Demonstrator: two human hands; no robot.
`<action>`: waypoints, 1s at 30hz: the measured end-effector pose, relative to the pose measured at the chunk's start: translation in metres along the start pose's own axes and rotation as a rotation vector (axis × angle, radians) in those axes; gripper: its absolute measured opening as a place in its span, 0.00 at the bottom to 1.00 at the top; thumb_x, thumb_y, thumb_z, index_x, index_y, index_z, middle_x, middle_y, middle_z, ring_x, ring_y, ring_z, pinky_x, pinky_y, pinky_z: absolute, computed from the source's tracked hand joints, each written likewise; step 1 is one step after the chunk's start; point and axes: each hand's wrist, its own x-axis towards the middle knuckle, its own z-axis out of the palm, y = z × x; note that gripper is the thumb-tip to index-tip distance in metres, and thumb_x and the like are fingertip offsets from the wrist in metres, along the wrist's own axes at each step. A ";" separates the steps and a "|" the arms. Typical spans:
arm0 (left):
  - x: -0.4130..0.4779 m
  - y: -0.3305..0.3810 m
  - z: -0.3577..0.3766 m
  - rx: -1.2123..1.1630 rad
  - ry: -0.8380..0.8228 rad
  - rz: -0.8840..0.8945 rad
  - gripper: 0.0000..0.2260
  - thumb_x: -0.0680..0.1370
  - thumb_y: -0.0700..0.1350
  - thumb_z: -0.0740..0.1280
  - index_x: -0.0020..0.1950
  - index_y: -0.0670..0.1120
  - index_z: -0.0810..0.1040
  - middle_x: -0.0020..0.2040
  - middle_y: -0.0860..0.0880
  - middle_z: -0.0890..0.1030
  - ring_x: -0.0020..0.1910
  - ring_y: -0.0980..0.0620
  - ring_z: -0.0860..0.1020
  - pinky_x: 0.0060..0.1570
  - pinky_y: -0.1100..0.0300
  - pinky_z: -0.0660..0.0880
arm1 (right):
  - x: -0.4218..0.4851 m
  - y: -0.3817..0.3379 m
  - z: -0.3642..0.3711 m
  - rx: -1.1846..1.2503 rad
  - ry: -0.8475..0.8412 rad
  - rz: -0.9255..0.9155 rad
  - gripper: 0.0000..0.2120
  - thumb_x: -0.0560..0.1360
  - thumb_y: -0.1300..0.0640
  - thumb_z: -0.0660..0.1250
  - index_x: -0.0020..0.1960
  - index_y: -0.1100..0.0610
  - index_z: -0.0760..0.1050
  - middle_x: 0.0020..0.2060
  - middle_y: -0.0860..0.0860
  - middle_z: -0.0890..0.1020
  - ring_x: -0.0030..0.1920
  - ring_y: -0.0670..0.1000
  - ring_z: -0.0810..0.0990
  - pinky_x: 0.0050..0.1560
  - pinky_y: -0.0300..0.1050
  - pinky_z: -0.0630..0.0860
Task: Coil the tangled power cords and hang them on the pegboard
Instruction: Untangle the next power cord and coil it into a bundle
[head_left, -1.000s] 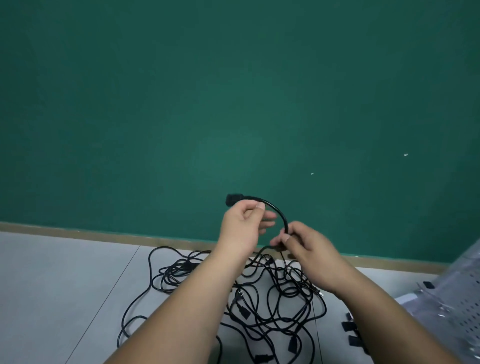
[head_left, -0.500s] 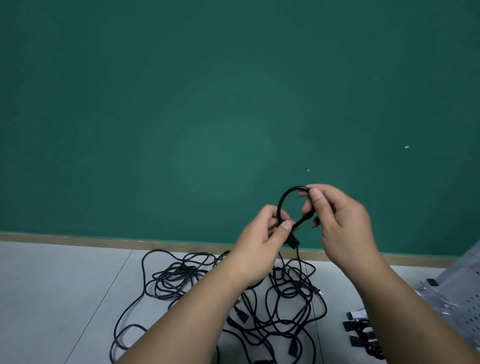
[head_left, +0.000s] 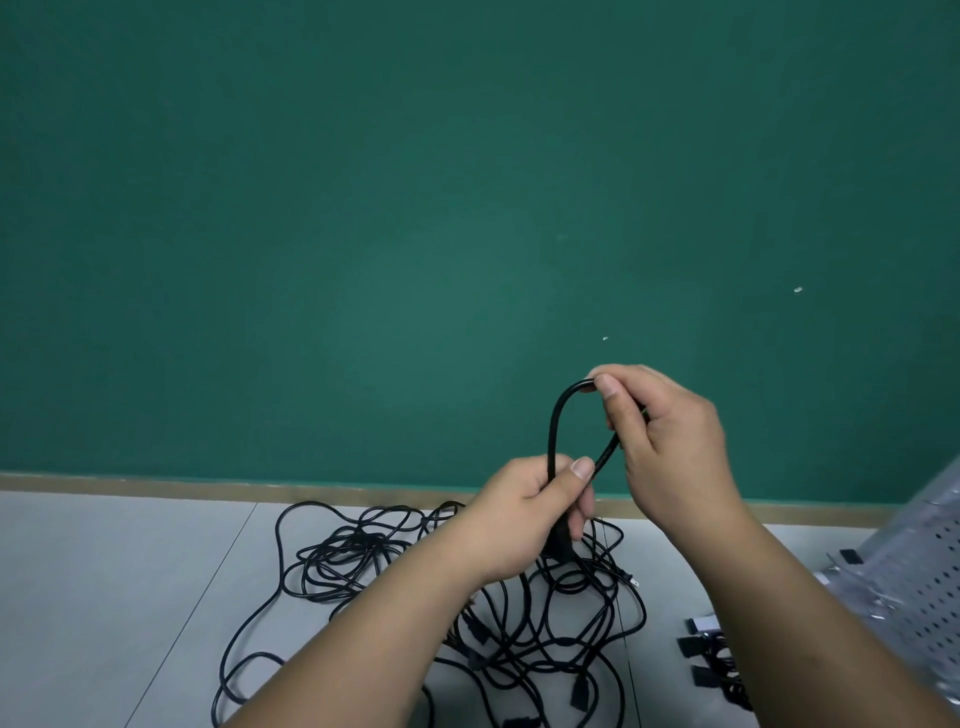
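Both hands work in front of the green wall (head_left: 363, 208), above the floor (head_left: 104, 597). The left hand (head_left: 524, 514) has its fingers curled round a black cord (head_left: 551, 431), thumb laid across it, gripping both strands at the foot of a narrow upright loop. The right hand (head_left: 670, 441) pinches the top of that loop between thumb and forefinger, its other fingers folded loosely behind the strand that runs down to the left hand. Below the hands, the tangle of cords (head_left: 363, 561) sprawls on the grey floor near its far edge, just short of the skirting strip (head_left: 208, 486) (several plug ends show among the strands). At the floor's right edge a grey perforated pegboard (head_left: 930, 571) leans tilted, partly cut off by the frame. A few small black pieces (head_left: 698, 649) lie near its foot, half hidden by the right forearm; what they are cannot be told.
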 end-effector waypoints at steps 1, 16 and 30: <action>-0.001 0.000 0.001 -0.060 -0.006 -0.007 0.18 0.89 0.53 0.58 0.45 0.45 0.77 0.38 0.48 0.83 0.44 0.49 0.83 0.53 0.52 0.78 | 0.000 0.000 0.000 0.000 -0.004 -0.003 0.09 0.86 0.54 0.65 0.54 0.53 0.84 0.41 0.40 0.80 0.42 0.45 0.79 0.44 0.35 0.72; -0.003 -0.003 0.014 -0.236 -0.012 -0.086 0.13 0.90 0.47 0.57 0.50 0.44 0.75 0.30 0.52 0.67 0.30 0.51 0.70 0.44 0.46 0.80 | -0.004 0.009 -0.005 0.323 -0.251 0.325 0.09 0.85 0.55 0.66 0.59 0.46 0.84 0.42 0.48 0.85 0.34 0.48 0.79 0.38 0.45 0.79; 0.009 0.013 -0.023 -0.783 0.420 0.003 0.07 0.89 0.43 0.56 0.59 0.41 0.72 0.35 0.48 0.70 0.33 0.50 0.72 0.39 0.56 0.78 | -0.034 -0.001 0.029 0.426 -0.795 0.737 0.29 0.86 0.36 0.48 0.64 0.52 0.81 0.51 0.49 0.90 0.54 0.51 0.88 0.65 0.55 0.80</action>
